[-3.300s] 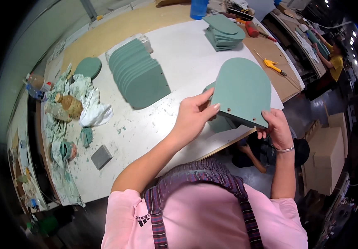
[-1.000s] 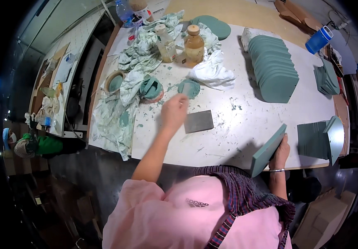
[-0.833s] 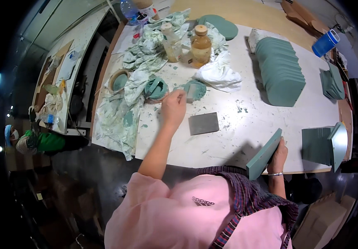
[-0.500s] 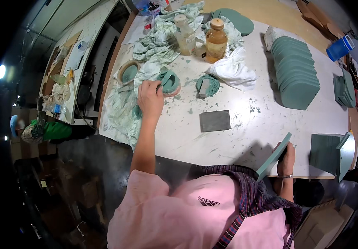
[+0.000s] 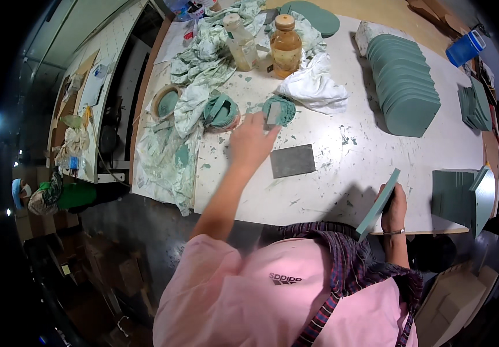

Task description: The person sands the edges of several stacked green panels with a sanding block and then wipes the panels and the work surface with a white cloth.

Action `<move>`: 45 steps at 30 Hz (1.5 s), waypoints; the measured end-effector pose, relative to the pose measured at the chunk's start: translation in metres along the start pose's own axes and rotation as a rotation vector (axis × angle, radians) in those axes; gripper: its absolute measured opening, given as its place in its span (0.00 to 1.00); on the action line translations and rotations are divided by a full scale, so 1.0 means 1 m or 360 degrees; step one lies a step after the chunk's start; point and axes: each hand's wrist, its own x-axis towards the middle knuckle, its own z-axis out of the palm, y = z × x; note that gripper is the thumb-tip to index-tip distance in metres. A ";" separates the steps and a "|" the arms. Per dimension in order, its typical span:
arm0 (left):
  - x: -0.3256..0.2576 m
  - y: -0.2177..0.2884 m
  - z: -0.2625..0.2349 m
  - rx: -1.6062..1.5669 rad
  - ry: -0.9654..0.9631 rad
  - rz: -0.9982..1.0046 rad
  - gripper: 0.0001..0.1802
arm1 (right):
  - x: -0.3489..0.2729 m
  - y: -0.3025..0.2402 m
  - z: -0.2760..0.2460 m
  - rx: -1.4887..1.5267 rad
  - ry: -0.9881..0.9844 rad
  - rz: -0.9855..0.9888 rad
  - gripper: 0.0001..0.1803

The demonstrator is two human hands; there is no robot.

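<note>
My left hand (image 5: 252, 141) reaches over the table with its fingers stretched out and thumb apart, a little smeared by motion, and nothing shows in its grasp. Its fingertips are close to a grey flat scraper (image 5: 274, 114) that rests on a heap of green paste (image 5: 287, 110). To its left stands a tub of green paste (image 5: 235, 110) with a green-smeared strip lying across the top. Low on the right, my right hand (image 5: 397, 209) is closed on a green flat panel (image 5: 378, 203), held tilted on edge. A dark grey rectangular plate (image 5: 293, 161) lies on the table between the hands.
A long row of green panels (image 5: 406, 87) stands at the right, with more panels (image 5: 453, 198) at the front right corner. Behind the left hand are an amber bottle (image 5: 286, 49), a clear bottle (image 5: 241, 46), a white cloth (image 5: 313, 87) and stained rags (image 5: 200, 63).
My left hand has moved right, from the paste tub to beside the scraper on the paste heap. My right hand keeps the panel in nearly the same place. The view has shifted slightly.
</note>
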 end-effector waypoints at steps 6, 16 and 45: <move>0.013 -0.007 0.017 -0.0018 0.0032 -0.0004 0.15 | -0.009 -0.012 -0.005 -0.0179 0.0025 -0.0114 0.20; 0.018 -0.023 -0.032 -0.0288 0.0348 0.0090 0.12 | 0.000 -0.009 -0.009 -0.0230 -0.0076 -0.0196 0.21; -0.017 -0.031 -0.029 -0.0622 -0.0054 -0.0305 0.08 | -0.012 -0.029 0.000 -0.0108 -0.0424 -0.0237 0.21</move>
